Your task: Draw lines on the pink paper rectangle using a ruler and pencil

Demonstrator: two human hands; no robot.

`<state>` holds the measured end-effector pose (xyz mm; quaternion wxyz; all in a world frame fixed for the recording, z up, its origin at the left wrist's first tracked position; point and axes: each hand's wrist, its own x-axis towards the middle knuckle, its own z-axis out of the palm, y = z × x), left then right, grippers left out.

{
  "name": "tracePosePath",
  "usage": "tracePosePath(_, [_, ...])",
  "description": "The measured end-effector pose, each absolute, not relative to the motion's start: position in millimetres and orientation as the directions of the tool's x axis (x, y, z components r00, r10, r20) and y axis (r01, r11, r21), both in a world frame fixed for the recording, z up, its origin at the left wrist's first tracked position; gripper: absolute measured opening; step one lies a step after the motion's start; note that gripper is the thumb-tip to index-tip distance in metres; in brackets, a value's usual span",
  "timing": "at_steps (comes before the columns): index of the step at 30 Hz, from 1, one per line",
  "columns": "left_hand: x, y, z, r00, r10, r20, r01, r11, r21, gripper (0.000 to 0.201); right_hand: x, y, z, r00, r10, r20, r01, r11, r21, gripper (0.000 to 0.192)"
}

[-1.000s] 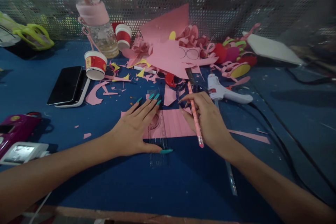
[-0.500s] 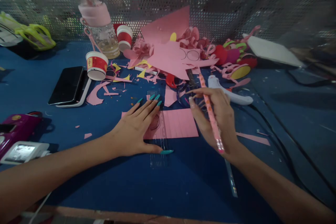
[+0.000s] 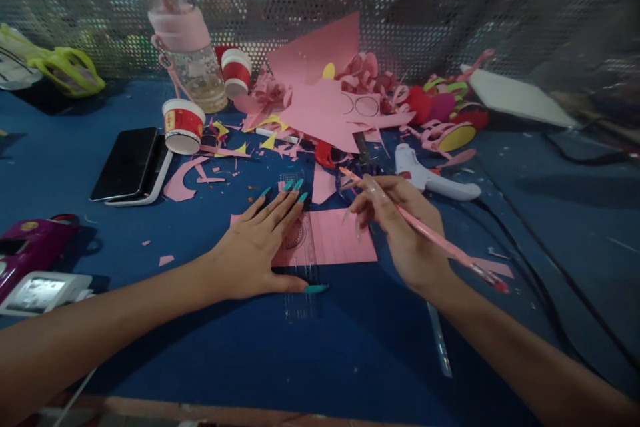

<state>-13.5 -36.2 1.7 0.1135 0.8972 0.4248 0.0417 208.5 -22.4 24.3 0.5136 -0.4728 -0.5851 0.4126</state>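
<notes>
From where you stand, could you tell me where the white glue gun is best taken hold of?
Probably by the handle of the glue gun, which lies flat and points right, clear of the paper scraps. Come from above on the right, beyond the right hand; the nozzle end sits by the clutter.

Craft workbench: paper scraps (image 3: 320, 107), glue gun (image 3: 425, 177).

A blue table top (image 3: 310, 347) fills the view; a perforated metal screen (image 3: 425, 7) stands along its far edge; the light is dim, with bluish reflections on the screen
</notes>
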Motion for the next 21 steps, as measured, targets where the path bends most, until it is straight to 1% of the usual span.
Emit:
tracePosePath(6, [-13.7, -36.7, 0.7, 0.634, 0.773, -0.004, 0.751, -0.615, 0.240, 0.115, 211.4, -22.0, 22.5, -0.037, 0.978, 0.205, 0.104, 0.207, -0.973, 0.026])
tracePosePath(14, [-12.7, -36.3, 2.2, 0.628, 0.777, -0.035, 0.761, -0.605, 0.232, 0.118, 208.5, -21.8, 23.3, -0.015, 0.979, 0.201, 0.088, 0.202, -0.975, 0.024])
tracePosePath(21, [-13.2, -36.4, 1.6, 0.635, 0.772, -0.028, 0.757, -0.614, 0.224, 0.116, 208.1, -22.1, 23.6, -0.003, 0.983, 0.184, 0.059, 0.184, -0.981, 0.028])
